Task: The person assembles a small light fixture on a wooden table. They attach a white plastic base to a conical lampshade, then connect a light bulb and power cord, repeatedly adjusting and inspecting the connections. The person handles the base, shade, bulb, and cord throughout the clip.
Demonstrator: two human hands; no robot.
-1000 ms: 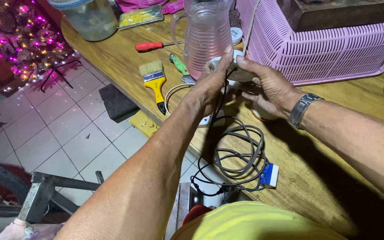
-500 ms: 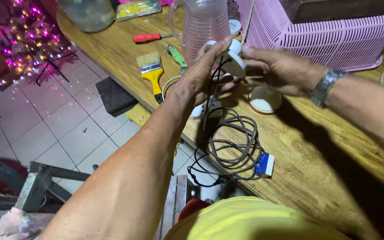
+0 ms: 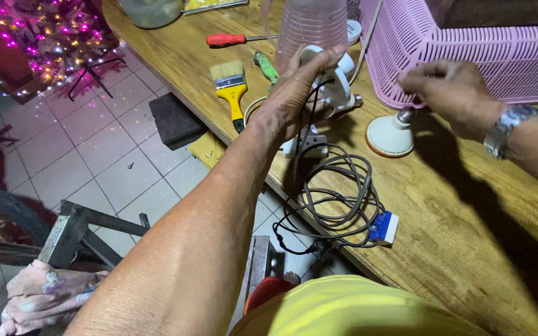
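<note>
- White plastic lamp fitting (image 3: pixel 334 87) sits in the left hand (image 3: pixel 291 99), raised just above the wooden bench (image 3: pixel 468 236); the fingers (image 3: pixel 319 62) are curled over its top and the thumb is hidden behind it.
- Black thin wire (image 3: pixel 311 115) hangs from the fitting down past the left palm to a coil of grey cable (image 3: pixel 337 193) lying on the bench near its front edge.
- Blue and white small part (image 3: pixel 384 227) lies at the coil's right end.
- Right hand (image 3: pixel 446 90), with a metal watch (image 3: pixel 509 127) on the wrist, hovers apart from the fitting, in front of the pink plastic basket (image 3: pixel 468 50); its fingers are bunched loosely together, and whether they pinch anything cannot be told.
- Just below that hand a white round lamp base (image 3: pixel 390 134) rests on the bench, metal stub upward.
- Farther left lie a yellow-handled paintbrush (image 3: pixel 230 87), a red-handled screwdriver (image 3: pixel 228 39) and a green tool (image 3: pixel 266 65), beside a clear ribbed jug (image 3: pixel 309 25).
</note>
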